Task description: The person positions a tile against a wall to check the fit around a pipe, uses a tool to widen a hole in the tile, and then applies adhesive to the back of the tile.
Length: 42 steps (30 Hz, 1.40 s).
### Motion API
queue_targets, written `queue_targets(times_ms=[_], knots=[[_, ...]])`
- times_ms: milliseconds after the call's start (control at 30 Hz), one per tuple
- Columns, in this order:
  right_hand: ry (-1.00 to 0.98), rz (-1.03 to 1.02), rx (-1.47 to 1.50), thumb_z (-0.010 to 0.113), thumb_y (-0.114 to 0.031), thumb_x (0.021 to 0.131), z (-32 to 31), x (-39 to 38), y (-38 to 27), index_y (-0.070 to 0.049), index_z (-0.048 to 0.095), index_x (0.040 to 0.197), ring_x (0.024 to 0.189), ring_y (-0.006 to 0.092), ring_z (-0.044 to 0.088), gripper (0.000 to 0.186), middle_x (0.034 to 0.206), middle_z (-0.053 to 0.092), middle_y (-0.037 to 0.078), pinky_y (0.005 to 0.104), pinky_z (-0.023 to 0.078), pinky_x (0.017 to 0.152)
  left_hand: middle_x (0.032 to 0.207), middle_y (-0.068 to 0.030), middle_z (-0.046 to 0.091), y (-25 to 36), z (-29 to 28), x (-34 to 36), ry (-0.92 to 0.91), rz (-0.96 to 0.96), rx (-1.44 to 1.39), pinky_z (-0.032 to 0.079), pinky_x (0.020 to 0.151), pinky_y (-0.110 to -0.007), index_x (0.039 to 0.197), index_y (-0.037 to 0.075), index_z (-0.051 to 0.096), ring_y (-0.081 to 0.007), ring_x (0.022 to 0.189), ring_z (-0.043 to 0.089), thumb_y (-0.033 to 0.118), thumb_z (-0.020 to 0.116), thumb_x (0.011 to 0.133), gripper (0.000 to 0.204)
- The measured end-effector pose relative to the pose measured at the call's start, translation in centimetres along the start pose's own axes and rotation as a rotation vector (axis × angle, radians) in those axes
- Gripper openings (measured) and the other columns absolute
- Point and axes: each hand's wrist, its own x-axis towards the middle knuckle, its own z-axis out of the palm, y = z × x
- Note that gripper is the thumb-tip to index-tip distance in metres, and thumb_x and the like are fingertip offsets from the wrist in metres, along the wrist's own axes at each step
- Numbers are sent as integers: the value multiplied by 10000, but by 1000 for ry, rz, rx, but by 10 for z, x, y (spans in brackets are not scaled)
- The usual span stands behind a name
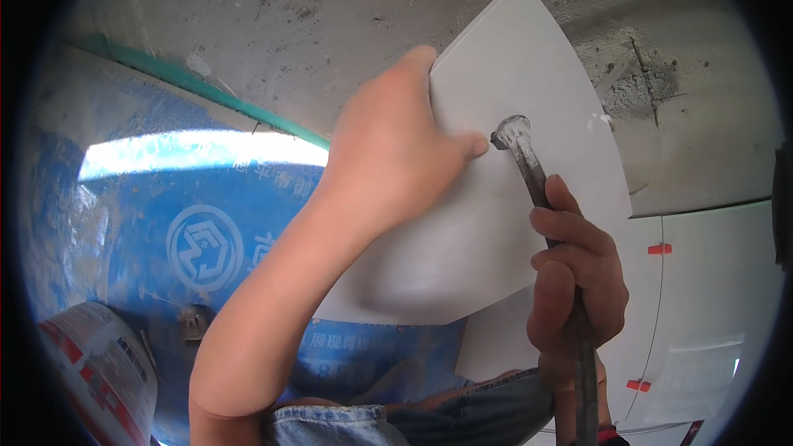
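Observation:
A large pale grey tile [529, 58] with a pointed far corner stands tilted before me. Its left edge is gripped by my left hand [388, 132], thumb over the front face and fingers mostly hidden behind. My right hand [578, 272] is closed round the shaft of a long dark metal bar [533, 173]. The bar's short bent head, smeared with white, lies over the middle of the tile, close to my left thumb. Whether the head touches the tile I cannot tell.
Blue printed sheeting [140, 231] covers the left side below a green strip [198, 74]. A white and red bucket [107, 363] stands at lower left. Rough concrete [347, 0] runs across the far side. At right, laid tiles [710, 281] have red spacers [659, 249] along a joint.

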Motion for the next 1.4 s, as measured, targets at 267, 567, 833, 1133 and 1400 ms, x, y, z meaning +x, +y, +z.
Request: queue_targets(times_ms=[267, 567, 833, 1133, 1400], knots=[[-38, 70, -30, 396, -281, 1029, -3, -4, -3, -33, 461, 782, 1209, 393, 555, 356, 1106, 598, 195, 511, 453, 1030, 900, -189, 681, 1, 0, -1, -20, 25, -15, 535, 764, -368, 1086, -40, 589, -273, 820, 681, 129, 807, 706, 469], [81, 14, 75, 414, -206, 1006, -12, -16, 7, 17, 462, 776, 1180, 427, 564, 324, 1087, 603, 239, 522, 445, 1025, 877, -192, 675, -2, 2, 0, -1, 69, -13, 539, 751, -368, 1054, -55, 590, -277, 815, 683, 117, 796, 707, 438], [123, 45, 72, 413, -264, 1021, -10, -17, 2, 6, 465, 760, 1176, 425, 569, 379, 1044, 618, 224, 517, 447, 1018, 875, -187, 673, -1, 2, -2, 16, 93, 4, 535, 741, -368, 1050, -42, 593, -282, 812, 679, 118, 796, 704, 432], [-33, 47, -2, 394, -263, 1024, -5, -6, 2, -12, 437, 765, 1203, 422, 552, 363, 1081, 595, 215, 512, 452, 1016, 866, -193, 666, -2, 1, -1, 12, 63, -22, 525, 744, -365, 1044, -42, 594, -278, 800, 665, 124, 799, 696, 437], [-52, 50, 10, 411, -261, 1023, -6, -6, 2, -4, 455, 777, 1198, 397, 562, 359, 1086, 602, 217, 502, 457, 1011, 894, -185, 677, -1, -1, -1, -12, 38, -41, 526, 755, -368, 1072, -43, 592, -268, 816, 670, 98, 785, 710, 433]])
